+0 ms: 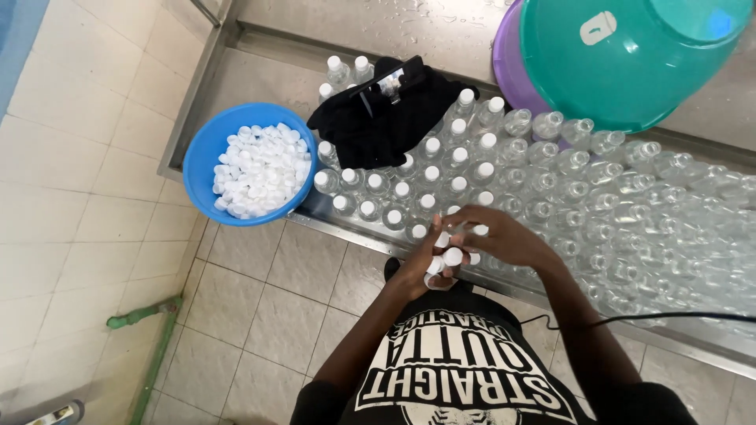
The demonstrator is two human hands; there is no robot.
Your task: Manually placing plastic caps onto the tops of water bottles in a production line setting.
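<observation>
Both hands meet right at the near edge of the long stainless steel trough (260, 83), just over the small clear plastic bottles (441, 177) packed inside it. The left hand (421, 267) is cupped around a bunch of white plastic screw caps (452, 257), and the right hand (500, 236) pinches one cap at its fingertips. The round blue plastic bowl of caps (206, 145) sits at the trough's left end, with a black cloth (394, 114) lying on the bottles beside it.
</observation>
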